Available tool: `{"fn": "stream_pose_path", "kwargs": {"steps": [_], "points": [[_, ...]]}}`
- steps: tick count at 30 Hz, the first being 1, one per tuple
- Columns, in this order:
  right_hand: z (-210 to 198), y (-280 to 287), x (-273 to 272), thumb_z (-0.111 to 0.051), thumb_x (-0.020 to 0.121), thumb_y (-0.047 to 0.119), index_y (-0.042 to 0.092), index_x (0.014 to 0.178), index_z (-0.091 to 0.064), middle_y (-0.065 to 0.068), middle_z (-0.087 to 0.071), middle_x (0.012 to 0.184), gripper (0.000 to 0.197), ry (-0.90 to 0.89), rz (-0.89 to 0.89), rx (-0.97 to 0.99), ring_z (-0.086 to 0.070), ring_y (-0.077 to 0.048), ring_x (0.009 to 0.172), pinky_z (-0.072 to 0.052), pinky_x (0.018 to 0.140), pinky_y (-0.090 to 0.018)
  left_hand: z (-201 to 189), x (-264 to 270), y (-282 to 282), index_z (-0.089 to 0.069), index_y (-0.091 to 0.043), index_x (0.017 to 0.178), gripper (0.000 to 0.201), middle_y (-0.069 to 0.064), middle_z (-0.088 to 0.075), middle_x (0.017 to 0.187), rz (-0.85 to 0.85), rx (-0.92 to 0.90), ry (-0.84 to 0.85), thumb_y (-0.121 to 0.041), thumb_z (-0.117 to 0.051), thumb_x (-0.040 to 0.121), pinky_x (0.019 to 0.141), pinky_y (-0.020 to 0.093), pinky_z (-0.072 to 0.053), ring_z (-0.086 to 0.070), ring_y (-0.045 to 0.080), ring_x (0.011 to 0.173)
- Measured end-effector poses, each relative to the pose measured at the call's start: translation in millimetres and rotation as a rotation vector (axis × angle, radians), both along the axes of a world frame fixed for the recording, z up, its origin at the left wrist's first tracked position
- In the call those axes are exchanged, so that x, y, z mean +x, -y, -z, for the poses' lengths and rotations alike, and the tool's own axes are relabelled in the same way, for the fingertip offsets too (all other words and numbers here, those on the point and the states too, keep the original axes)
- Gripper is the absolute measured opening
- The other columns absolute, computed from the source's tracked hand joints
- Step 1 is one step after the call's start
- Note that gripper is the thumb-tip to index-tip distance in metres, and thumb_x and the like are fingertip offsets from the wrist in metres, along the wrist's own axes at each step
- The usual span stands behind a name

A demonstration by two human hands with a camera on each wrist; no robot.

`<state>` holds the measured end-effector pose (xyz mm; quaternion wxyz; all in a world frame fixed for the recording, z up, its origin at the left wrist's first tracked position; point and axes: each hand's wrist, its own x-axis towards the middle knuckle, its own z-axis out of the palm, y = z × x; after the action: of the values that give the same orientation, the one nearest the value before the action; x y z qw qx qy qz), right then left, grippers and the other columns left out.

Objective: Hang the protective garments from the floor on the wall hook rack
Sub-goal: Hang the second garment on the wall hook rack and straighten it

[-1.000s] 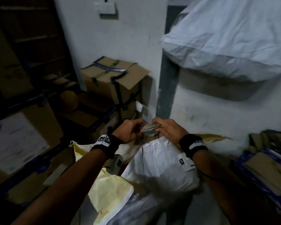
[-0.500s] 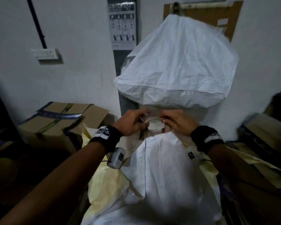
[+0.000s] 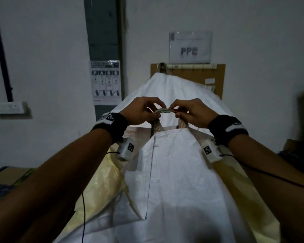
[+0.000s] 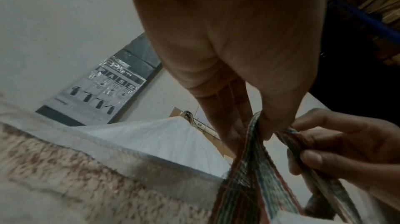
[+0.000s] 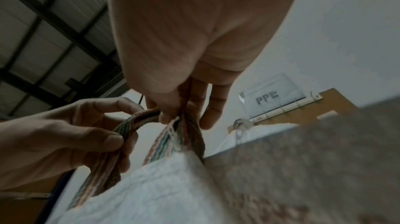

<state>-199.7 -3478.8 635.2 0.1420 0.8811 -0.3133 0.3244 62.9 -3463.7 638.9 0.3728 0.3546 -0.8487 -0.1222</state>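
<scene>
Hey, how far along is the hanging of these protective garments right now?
Done: one white garment hangs on the hook rack. In hand: left hand and right hand pinch the striped loop of a second white garment. Left: hooking it.

Wall sign (image 3: 190, 47) reads "PPE"; poster (image 3: 106, 82) reads "PASS".

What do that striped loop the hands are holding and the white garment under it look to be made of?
Multicoloured striped loop: seemingly woven fabric webbing, matte, with ribbed lengthwise bands. White garment: probably thin, matte non-woven or light cloth, creased; its underside looks fuzzy, though blurred.
</scene>
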Motion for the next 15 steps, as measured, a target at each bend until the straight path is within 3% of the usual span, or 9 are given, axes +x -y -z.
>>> {"fn": "stream_pose_path", "kwargs": {"steps": [7, 8, 11, 13, 15], "points": [[-53, 69, -18, -0.063, 0.096, 0.014, 0.025, 0.114, -0.068, 0.003, -0.078, 0.086, 0.022, -0.019, 0.092, -0.025, -0.073, -0.010, 0.074, -0.057, 0.072, -0.023, -59, -24, 75, -0.069, -0.021, 0.122, 0.028, 0.003, -0.078, 0.101, -0.041, -0.053, 0.139, -0.012, -0.072, 0.096, 0.082, 0.043, -0.066, -0.079, 0.015, 0.083], [-79, 116, -25, -0.062, 0.096, 0.013, 0.025, 0.113, -0.068, 0.003, -0.077, 0.086, 0.021, -0.021, 0.137, -0.099, -0.073, -0.014, 0.073, -0.058, 0.071, -0.026, -87, -37, 128, -0.069, -0.020, 0.122, 0.027, 0.002, -0.079, 0.101, -0.038, -0.140, 0.172, -0.013, -0.072, 0.096, 0.083, 0.041, -0.066, -0.079, 0.013, 0.083], [-90, 129, -29, -0.062, 0.096, 0.011, 0.021, 0.111, -0.071, 0.000, -0.076, 0.085, 0.020, -0.002, 0.170, -0.023, -0.073, -0.023, 0.074, -0.059, 0.071, -0.036, -98, -39, 141, -0.068, -0.019, 0.122, 0.027, 0.000, -0.079, 0.101, -0.048, -0.153, 0.242, -0.013, -0.071, 0.097, 0.084, 0.038, -0.065, -0.079, 0.010, 0.081], [-97, 149, -28, -0.063, 0.095, 0.009, 0.021, 0.111, -0.073, 0.004, -0.074, 0.085, 0.022, 0.013, 0.182, -0.034, -0.072, -0.022, 0.076, -0.059, 0.075, -0.042, -106, -43, 165, -0.069, -0.019, 0.123, 0.028, -0.001, -0.079, 0.101, -0.049, -0.190, 0.262, -0.012, -0.071, 0.096, 0.085, 0.038, -0.065, -0.079, 0.009, 0.081], [-110, 179, -27, -0.064, 0.094, 0.011, 0.024, 0.112, -0.075, 0.006, -0.074, 0.090, 0.025, -0.006, 0.232, -0.056, -0.071, -0.018, 0.082, -0.059, 0.079, -0.042, -120, -43, 204, -0.070, -0.023, 0.121, 0.026, -0.006, -0.078, 0.101, -0.077, -0.234, 0.314, -0.016, -0.072, 0.095, 0.087, 0.037, -0.065, -0.078, 0.007, 0.082]]}}
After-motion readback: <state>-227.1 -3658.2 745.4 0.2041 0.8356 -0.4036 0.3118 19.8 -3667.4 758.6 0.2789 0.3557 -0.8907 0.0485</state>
